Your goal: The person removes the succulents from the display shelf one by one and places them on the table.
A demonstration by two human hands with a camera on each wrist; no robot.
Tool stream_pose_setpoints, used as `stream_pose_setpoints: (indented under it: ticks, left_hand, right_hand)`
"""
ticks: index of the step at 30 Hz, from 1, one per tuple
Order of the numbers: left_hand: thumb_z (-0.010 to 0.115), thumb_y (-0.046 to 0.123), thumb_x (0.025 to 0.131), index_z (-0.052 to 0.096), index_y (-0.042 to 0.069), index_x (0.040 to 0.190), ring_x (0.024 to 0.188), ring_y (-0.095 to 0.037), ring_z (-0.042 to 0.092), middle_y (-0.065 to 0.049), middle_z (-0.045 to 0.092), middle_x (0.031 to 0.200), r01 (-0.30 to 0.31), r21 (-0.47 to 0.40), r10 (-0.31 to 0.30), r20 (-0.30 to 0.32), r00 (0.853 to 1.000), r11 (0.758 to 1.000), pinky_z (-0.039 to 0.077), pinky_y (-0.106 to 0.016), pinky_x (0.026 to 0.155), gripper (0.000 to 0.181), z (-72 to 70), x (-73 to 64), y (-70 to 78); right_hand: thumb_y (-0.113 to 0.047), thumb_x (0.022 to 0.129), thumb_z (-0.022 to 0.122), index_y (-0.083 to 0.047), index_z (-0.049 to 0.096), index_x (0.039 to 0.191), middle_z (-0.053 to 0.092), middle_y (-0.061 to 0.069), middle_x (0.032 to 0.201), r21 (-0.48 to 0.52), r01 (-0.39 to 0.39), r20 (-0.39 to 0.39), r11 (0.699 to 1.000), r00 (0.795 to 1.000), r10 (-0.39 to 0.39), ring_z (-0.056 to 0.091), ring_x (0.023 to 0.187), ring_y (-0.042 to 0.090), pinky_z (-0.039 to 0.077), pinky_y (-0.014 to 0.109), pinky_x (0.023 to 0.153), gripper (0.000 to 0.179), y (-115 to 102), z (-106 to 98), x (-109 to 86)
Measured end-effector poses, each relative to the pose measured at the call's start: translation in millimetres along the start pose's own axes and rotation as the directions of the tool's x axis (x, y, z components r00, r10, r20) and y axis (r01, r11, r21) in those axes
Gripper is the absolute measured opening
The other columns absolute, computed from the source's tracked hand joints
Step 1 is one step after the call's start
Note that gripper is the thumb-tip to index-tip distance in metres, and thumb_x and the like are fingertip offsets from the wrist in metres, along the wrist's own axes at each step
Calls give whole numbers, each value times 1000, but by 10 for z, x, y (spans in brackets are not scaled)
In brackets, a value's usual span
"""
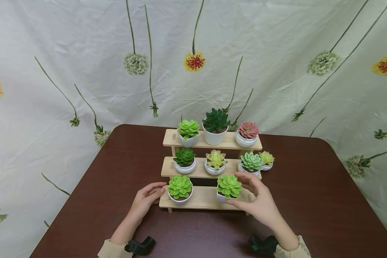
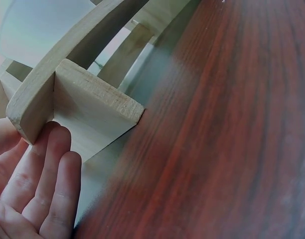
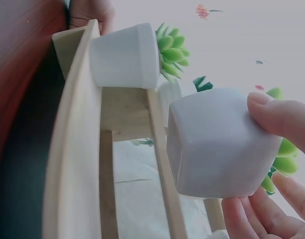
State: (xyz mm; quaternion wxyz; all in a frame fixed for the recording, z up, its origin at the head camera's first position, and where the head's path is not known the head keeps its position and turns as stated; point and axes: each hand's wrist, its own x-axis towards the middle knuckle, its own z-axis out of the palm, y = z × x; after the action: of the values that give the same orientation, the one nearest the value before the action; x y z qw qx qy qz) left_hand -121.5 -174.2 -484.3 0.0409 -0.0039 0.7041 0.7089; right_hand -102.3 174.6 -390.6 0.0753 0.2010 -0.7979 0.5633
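Note:
My right hand (image 1: 261,200) pinches a square white pot with a bright green succulent (image 1: 229,185) between thumb and fingers. It is over the right part of the wooden stand's bottom shelf (image 1: 204,197); in the right wrist view the tilted pot (image 3: 217,144) is off that board. At the stand's left end, my left hand (image 1: 145,199) grips the bottom shelf's edge, with fingertips (image 2: 58,134) tucked under the board. Close to that hand, a round white pot with a light green succulent (image 1: 180,188) stands on the same shelf.
On the top shelf stand pots with light green, dark green (image 1: 216,122) and pink (image 1: 248,130) succulents. The middle shelf carries three more potted succulents. Behind its right end is a small yellow-green succulent (image 1: 266,158). A flowered cloth (image 1: 167,86) hangs behind the dark brown table (image 1: 116,172).

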Motion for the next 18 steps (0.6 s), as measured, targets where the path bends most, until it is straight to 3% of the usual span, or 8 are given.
stream_pose_setpoints:
  ticks: [7,18]
  left_hand:
    - [63,15,91,58,-5,120,94,-13,64,-7,68,103,3,-2,-3,-3,1000,1000,54,-30,73,36,5,-1,6]
    - [63,15,90,59,-5,120,94,-12,63,-4,68,101,2,-1,-2,-10,1000,1000,54,-30,73,36,8,-9,3]
  right_hand:
    - [8,62,83,1,51,125,54,17,122,45,84,-61,995,995,-81,54,109,9,43,17,88,70,-52,-149,-22]
    - [13,60,82,1,51,126,53,15,123,-28,63,-144,998,987,-66,54,110,6,44,16,89,73,-91,-396,-104]
